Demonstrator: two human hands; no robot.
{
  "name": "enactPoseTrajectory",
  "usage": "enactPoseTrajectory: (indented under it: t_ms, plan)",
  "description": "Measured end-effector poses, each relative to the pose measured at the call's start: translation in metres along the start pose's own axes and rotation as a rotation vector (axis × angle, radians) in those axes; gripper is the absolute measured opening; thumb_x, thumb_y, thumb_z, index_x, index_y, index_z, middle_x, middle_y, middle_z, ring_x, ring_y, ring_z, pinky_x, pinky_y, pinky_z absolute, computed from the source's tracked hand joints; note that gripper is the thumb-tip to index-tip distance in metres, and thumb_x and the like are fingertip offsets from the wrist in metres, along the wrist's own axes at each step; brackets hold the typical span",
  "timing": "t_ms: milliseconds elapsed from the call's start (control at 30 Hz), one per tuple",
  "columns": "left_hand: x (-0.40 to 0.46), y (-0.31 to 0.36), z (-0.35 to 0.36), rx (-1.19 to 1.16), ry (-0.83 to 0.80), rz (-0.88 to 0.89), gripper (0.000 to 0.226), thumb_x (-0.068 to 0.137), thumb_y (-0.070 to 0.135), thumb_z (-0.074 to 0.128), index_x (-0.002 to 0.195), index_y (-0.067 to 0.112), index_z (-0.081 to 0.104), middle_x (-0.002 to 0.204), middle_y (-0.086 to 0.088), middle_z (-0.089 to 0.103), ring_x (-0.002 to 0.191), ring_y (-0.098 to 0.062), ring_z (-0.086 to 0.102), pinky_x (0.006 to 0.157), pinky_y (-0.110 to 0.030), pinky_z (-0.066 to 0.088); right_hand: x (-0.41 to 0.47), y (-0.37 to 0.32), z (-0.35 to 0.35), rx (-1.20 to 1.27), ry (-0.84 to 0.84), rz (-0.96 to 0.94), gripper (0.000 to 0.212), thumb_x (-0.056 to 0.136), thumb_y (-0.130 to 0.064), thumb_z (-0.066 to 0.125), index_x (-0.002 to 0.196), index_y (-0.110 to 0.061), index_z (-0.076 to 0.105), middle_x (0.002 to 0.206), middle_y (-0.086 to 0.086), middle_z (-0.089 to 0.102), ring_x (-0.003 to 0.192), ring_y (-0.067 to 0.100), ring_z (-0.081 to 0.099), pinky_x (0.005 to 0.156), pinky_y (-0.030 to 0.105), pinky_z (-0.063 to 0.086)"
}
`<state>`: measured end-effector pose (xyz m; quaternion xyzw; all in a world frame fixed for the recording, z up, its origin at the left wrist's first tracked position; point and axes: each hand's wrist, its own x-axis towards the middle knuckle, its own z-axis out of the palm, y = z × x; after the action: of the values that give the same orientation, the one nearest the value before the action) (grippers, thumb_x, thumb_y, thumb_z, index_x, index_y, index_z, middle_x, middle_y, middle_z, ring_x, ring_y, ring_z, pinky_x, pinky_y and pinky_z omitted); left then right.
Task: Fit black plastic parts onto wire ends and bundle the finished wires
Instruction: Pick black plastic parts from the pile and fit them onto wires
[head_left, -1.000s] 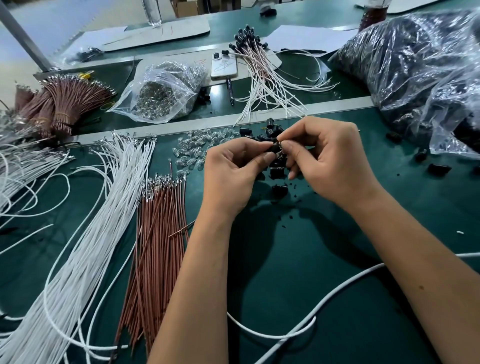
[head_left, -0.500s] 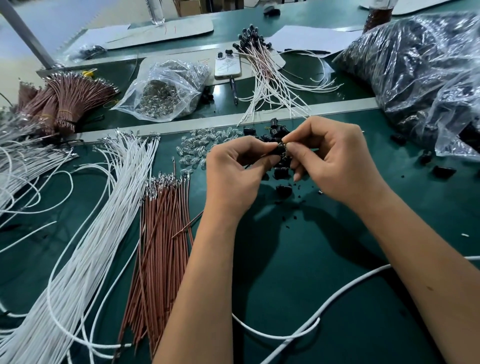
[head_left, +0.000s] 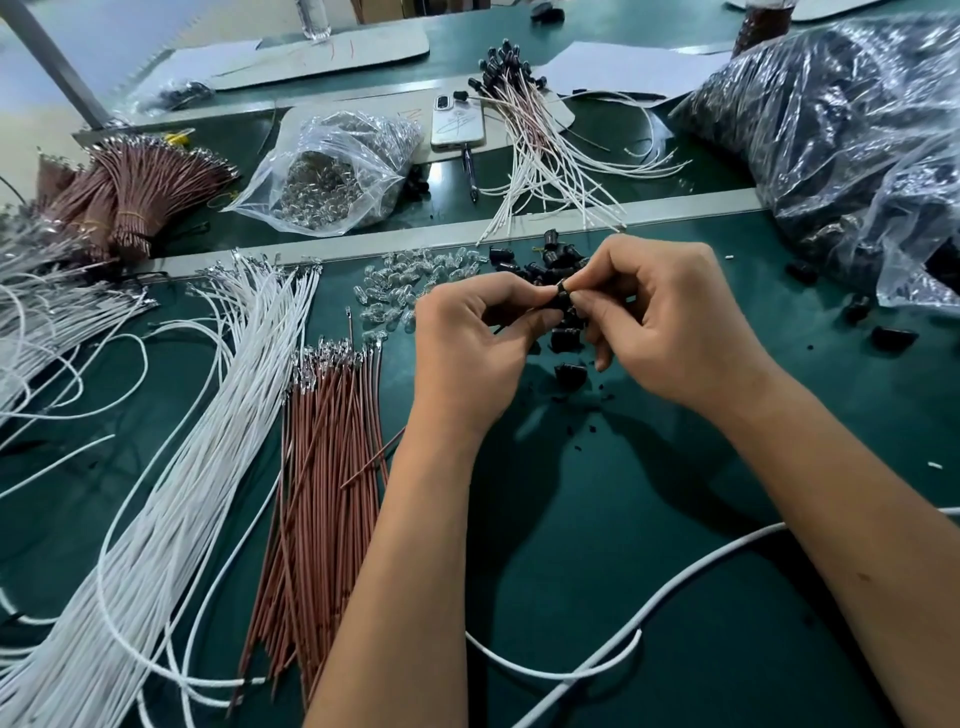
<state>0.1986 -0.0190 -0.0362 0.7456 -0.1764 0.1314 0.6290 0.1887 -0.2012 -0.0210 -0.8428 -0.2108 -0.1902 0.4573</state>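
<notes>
A small black plastic part sits just above the middle of the frame, pinched from both sides: the left hand grasps it between curled thumb and forefinger, and the right hand pinches its other side the same way. It is dark, stubby and roughly cylindrical; a thin dark wire end shows below the left fingers, though whether it enters the part cannot be told. Directly behind and below the hands lies a loose heap of black parts on the green table, with a scatter of clear bulbs just to its left.

Left of centre lie a sheaf of brown wires and, beside it, a broad sheaf of white wires running to the lower left corner. Finished wires with black caps fan out at upper centre, beside a white phone.

A clear plastic bag at upper centre-left holds small shiny pieces. A large crinkled bag at the upper right holds a dark mass of black pieces. Tied brown bundles rest at the upper left.
</notes>
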Motion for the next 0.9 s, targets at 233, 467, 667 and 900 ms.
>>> enactPoseTrajectory:
  t_ms: [233, 467, 667, 900]
  plan:
    - [0.001, 0.004, 0.005, -0.114, 0.035, -0.004, 0.018, 0.077, -0.006, 0.081, 0.086, 0.009, 0.076, 0.084, -0.005, 0.077, 0.081, -0.02, 0.075, 0.078, -0.034, 0.059, 0.003, 0.003, -0.007, 0.289, 0.03, 0.135, 0.005, 0.096, -0.007, 0.072, 0.097, -0.003, 0.073, 0.069, 0.011, 0.069, 0.052, 0.03, 0.064, 0.044, 0.034, 0.053]
    - [0.001, 0.004, 0.006, -0.143, 0.04, -0.028, 0.021, 0.076, -0.009, 0.081, 0.083, 0.011, 0.076, 0.083, -0.005, 0.077, 0.081, -0.022, 0.075, 0.079, -0.037, 0.06, 0.003, 0.003, -0.004, 0.301, 0.054, 0.099, 0.003, 0.092, -0.011, 0.077, 0.091, -0.009, 0.075, 0.064, 0.011, 0.068, 0.047, 0.033, 0.062, 0.043, 0.034, 0.052]
    - [-0.001, 0.006, 0.003, -0.145, 0.044, 0.015, 0.018, 0.076, -0.009, 0.081, 0.088, 0.004, 0.076, 0.086, -0.012, 0.077, 0.083, -0.029, 0.075, 0.082, -0.042, 0.061, 0.0, 0.001, 0.003, 0.36, 0.058, 0.11, 0.01, 0.094, -0.002, 0.073, 0.09, 0.006, 0.068, 0.063, 0.009, 0.066, 0.047, 0.021, 0.06, 0.041, 0.028, 0.05]
    - [-0.002, 0.005, -0.001, -0.05, 0.005, 0.039, 0.014, 0.077, -0.003, 0.083, 0.09, 0.0, 0.078, 0.084, -0.01, 0.077, 0.08, -0.027, 0.075, 0.077, -0.046, 0.061, 0.0, 0.001, -0.001, 0.408, -0.018, 0.19, 0.011, 0.094, -0.001, 0.072, 0.084, -0.002, 0.068, 0.063, 0.009, 0.064, 0.046, 0.019, 0.06, 0.041, 0.028, 0.052]
